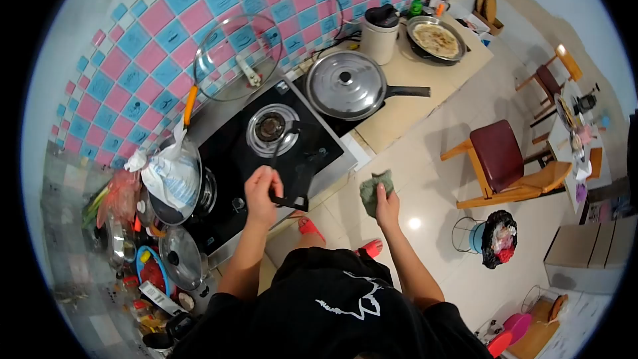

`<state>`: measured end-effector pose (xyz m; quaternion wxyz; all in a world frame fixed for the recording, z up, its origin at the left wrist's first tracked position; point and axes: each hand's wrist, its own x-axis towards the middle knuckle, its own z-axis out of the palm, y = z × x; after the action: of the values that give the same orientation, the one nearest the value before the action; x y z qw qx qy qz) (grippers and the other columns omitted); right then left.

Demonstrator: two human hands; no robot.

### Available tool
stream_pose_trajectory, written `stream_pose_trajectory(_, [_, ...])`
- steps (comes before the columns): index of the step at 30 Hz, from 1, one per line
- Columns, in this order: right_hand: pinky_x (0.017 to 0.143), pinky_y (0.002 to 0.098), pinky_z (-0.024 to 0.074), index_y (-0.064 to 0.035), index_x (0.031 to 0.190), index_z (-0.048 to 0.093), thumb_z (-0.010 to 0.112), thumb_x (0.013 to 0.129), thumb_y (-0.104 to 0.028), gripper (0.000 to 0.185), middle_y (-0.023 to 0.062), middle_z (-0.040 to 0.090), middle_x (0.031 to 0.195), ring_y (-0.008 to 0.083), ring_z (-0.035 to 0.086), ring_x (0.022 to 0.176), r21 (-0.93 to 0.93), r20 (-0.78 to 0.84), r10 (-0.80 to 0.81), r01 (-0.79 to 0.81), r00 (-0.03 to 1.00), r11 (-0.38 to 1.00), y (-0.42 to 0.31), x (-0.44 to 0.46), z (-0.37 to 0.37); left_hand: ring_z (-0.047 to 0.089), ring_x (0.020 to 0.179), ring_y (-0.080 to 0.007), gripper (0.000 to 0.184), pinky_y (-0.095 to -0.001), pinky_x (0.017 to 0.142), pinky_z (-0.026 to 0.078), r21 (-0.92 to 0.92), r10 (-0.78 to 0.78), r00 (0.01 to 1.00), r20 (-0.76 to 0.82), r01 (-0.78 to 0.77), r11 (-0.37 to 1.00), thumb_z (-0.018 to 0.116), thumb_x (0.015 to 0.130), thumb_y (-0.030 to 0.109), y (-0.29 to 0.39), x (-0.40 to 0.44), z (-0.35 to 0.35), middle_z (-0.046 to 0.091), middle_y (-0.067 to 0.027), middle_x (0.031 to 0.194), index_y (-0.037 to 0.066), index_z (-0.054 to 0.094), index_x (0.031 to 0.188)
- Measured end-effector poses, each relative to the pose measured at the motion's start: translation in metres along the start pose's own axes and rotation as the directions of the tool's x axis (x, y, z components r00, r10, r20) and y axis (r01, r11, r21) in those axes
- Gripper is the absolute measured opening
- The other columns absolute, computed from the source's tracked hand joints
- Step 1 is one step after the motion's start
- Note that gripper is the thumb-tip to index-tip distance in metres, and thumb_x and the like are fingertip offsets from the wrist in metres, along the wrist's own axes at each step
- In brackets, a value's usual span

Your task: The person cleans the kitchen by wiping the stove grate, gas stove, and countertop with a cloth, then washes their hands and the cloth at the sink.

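Observation:
My left hand [261,189] is closed on a dark, thin-armed piece [290,202] that looks like a pan support, held over the front of the black glass stove [229,153]. Close to it on the stove is a round burner [271,127] in a silver ring. My right hand [386,206] grips a crumpled grey-green cloth [376,191] in front of the counter, above the floor. The two hands are apart.
A lidded pan [346,85] stands right of the stove, its handle pointing right. Beyond are a white canister [379,40] and a pan with flatbread [435,40]. A glass lid [238,56] leans on the tiles. A wok [174,183] holds a white bag. A chair [497,153] stands at right.

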<state>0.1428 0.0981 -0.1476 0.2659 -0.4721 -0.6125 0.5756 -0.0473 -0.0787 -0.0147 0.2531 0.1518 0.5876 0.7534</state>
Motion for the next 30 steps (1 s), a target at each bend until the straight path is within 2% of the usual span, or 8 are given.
stream_pose_trajectory(3, [0.078,0.0381,0.0437,0.0034,0.1,0.052,0.046,0.089,-0.035,0.04,0.024,0.057,0.094,0.037,0.056,0.086,-0.291,0.129,-0.101,0.135,0.986,0.947,-0.034,0.026,0.051,0.037,0.043,-0.0068,0.028,-0.0199,0.04,0.027,-0.101,0.018,0.99,-0.14,-0.032,0.994,0.044,0.092,0.02,0.008,0.004,-0.037,0.041,-0.0006,0.053,0.005,0.046,0.069])
stream_pose_trajectory(7, [0.087,0.0437,0.0392,-0.0037,0.12,0.047,0.054,0.084,-0.032,0.047,0.025,0.047,0.116,0.0385,0.048,0.102,-0.37,0.318,-0.47,0.564,0.823,0.738,-0.043,0.046,0.156,0.038,0.045,-0.0064,0.028,-0.0197,0.042,0.029,-0.119,0.054,0.968,-0.246,-0.085,0.989,0.044,0.092,0.02,0.009,0.018,-0.081,0.042,-0.0004,0.057,0.005,0.046,0.069])
stream_pose_trajectory(9, [0.095,0.0482,0.0338,-0.0148,0.135,0.032,0.058,0.081,-0.029,0.061,0.0206,0.037,0.133,0.0419,0.037,0.117,-0.494,0.409,-0.406,0.572,0.817,0.655,-0.035,0.04,0.207,0.038,0.046,-0.0064,0.028,-0.0196,0.043,0.029,-0.119,0.064,0.958,-0.281,-0.101,0.988,0.044,0.092,0.02,0.012,0.025,-0.1,0.043,-0.0003,0.058,0.005,0.046,0.069])
stream_pose_trajectory(11, [0.097,0.0475,0.0323,-0.0159,0.135,0.032,0.06,0.08,-0.024,0.063,0.0195,0.034,0.136,0.0384,0.034,0.122,-0.685,0.49,-0.3,0.575,0.818,0.447,-0.023,0.029,0.243,0.039,0.046,-0.0068,0.028,-0.0196,0.045,0.031,-0.1,0.072,0.953,-0.293,-0.105,0.989,0.044,0.092,0.02,0.015,0.029,-0.117,0.043,-0.0002,0.058,0.005,0.046,0.068])
stream_pose_trajectory(13, [0.098,0.0505,0.0304,-0.0169,0.135,0.034,0.056,0.082,-0.027,0.058,0.0172,0.034,0.136,0.0365,0.03,0.126,-0.672,0.541,-0.261,0.597,0.8,0.438,-0.006,0.032,0.262,0.039,0.047,-0.0069,0.029,-0.0195,0.045,0.031,-0.085,0.085,0.949,-0.303,-0.116,0.99,0.044,0.092,0.02,0.015,0.035,-0.13,0.042,-0.0004,0.058,0.005,0.046,0.068])
stream_pose_trajectory(16, [0.099,0.0468,0.0302,-0.0168,0.126,0.046,0.052,0.084,-0.026,0.044,0.0134,0.04,0.133,0.03,0.034,0.125,-0.712,0.587,-0.257,0.641,0.768,0.289,-0.005,0.037,0.272,0.04,0.047,-0.0064,0.03,-0.0193,0.043,0.032,-0.043,0.056,0.955,-0.29,-0.072,0.996,0.043,0.093,0.019,0.017,0.039,-0.147,0.043,-0.0005,0.058,0.004,0.046,0.067])
stream_pose_trajectory(21, [0.081,0.0387,0.0401,-0.0105,0.09,0.065,0.051,0.077,-0.016,0.019,0.0099,0.053,0.107,0.0276,0.047,0.098,-0.767,0.581,-0.312,0.634,0.752,0.098,-0.028,0.081,0.275,0.041,0.045,-0.0064,0.031,-0.0189,0.043,0.033,-0.112,0.009,0.96,-0.279,-0.042,0.993,0.044,0.093,0.019,0.017,0.052,-0.165,0.045,-0.0014,0.059,0.003,0.047,0.067])
stream_pose_trajectory(30, [0.083,0.0361,0.0434,-0.0095,0.077,0.069,0.055,0.07,-0.006,0.016,0.0131,0.054,0.093,0.0307,0.051,0.093,-0.589,0.718,-0.3,0.778,0.628,0.219,-0.04,0.211,0.31,0.04,0.044,-0.0075,0.032,-0.0196,0.042,0.03,-0.015,0.067,0.939,-0.337,-0.077,0.997,0.043,0.092,0.021,0.038,0.062,-0.159,0.044,-0.0025,0.054,0.003,0.045,0.065])
